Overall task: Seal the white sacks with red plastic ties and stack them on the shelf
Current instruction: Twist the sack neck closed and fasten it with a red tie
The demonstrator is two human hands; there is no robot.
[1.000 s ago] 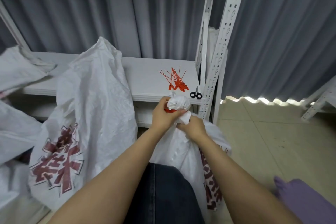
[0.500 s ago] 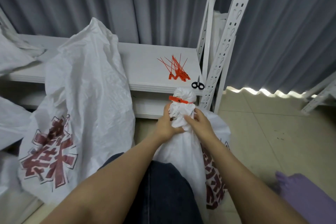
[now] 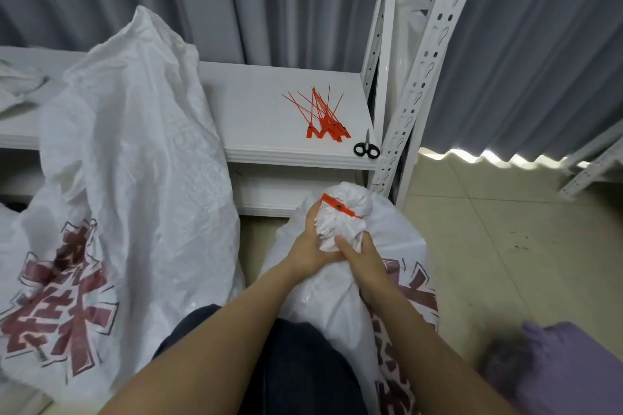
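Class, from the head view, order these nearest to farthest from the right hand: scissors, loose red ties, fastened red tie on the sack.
1. Fastened red tie: round the sack, just above the right hand.
2. Scissors: front edge of the shelf, right corner.
3. Loose red ties: farther back on the shelf.

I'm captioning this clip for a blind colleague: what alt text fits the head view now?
A person's left hand and right hand grip the gathered neck of a white sack cinched with a red tie. Behind it, a shelf holds spare red ties and black scissors; a second white sack stands at the left.
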